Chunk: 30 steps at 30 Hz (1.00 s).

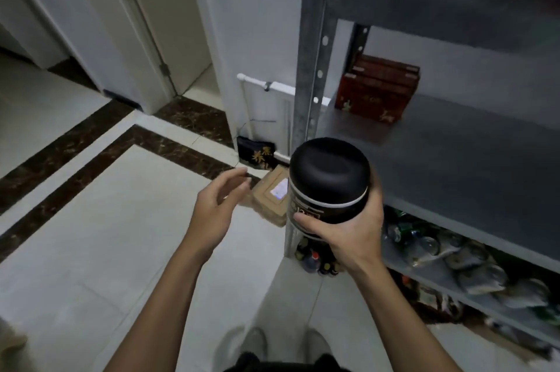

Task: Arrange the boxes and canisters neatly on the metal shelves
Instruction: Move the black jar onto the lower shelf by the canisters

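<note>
You are at the placing step: your right hand (pixel 348 229) wraps the lower body of the black canister (pixel 328 180), held just short of the metal shelf (pixel 454 159); your left hand (pixel 218 199), left of the grip, is loose-fingered and holds nothing. The canister is upright, long axis vertical, domed lid uppermost. Next, likely move it forward-right of the grip and set its base flat near the red boxes (pixel 378 92).

Boxes (pixel 377 92) sit at the shelf's (pixel 454 153) back left corner; a canister (pixel 328 180) hangs before its front-left post (pixel 312 68), cardboard box (pixel 271 197) on the floor (pixel 91 220) left.
</note>
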Each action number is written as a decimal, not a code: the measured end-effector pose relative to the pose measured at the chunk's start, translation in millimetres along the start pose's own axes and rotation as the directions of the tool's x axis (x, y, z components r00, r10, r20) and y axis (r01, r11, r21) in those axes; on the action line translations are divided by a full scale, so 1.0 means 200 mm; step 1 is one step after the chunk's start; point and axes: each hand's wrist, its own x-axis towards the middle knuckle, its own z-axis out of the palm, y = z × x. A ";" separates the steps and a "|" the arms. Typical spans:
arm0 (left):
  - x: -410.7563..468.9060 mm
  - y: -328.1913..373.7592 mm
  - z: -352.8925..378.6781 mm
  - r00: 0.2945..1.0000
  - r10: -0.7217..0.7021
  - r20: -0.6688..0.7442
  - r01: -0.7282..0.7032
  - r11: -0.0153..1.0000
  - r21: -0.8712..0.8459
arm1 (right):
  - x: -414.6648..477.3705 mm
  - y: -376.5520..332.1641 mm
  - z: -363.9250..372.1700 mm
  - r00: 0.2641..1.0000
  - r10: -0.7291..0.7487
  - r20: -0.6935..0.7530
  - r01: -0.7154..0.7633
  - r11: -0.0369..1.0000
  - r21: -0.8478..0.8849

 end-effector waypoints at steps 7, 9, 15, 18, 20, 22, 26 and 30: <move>0.20 0.43 0.15 0.816 0.311 0.487 -0.279 0.950 -0.140 | 0.09 -0.29 -0.08 0.984 -0.107 -0.145 0.109 0.994 0.003; 0.21 0.54 0.22 0.757 0.390 0.525 -0.345 0.920 -0.186 | 0.14 -0.39 -0.14 0.967 -0.161 -0.196 0.165 0.986 0.005; 0.21 0.86 0.35 0.608 0.584 0.538 -0.481 0.810 -0.336 | 0.25 -0.68 -0.33 0.913 -0.321 -0.252 0.319 0.946 -0.047; 0.24 1.01 0.40 0.552 0.656 0.514 -0.558 0.749 -0.358 | 0.33 -0.82 -0.39 0.898 -0.352 -0.264 0.360 0.933 -0.019; 0.26 1.11 0.42 0.525 0.694 0.493 -0.599 0.713 -0.366 | 0.40 -0.89 -0.43 0.891 -0.366 -0.269 0.377 0.926 -0.014; 0.30 1.20 0.45 0.503 0.715 0.486 -0.637 0.686 -0.351 | 0.47 -0.95 -0.46 0.891 -0.368 -0.264 0.380 0.925 -0.007; 0.38 1.32 0.49 0.504 0.714 0.487 -0.689 0.672 -0.272 | 0.64 -1.03 -0.50 0.909 -0.340 -0.243 0.356 0.934 0.023; 0.48 1.36 0.54 0.571 0.669 0.475 -0.663 0.718 -0.214 | 0.78 -1.05 -0.51 0.921 -0.323 -0.217 0.332 0.943 0.005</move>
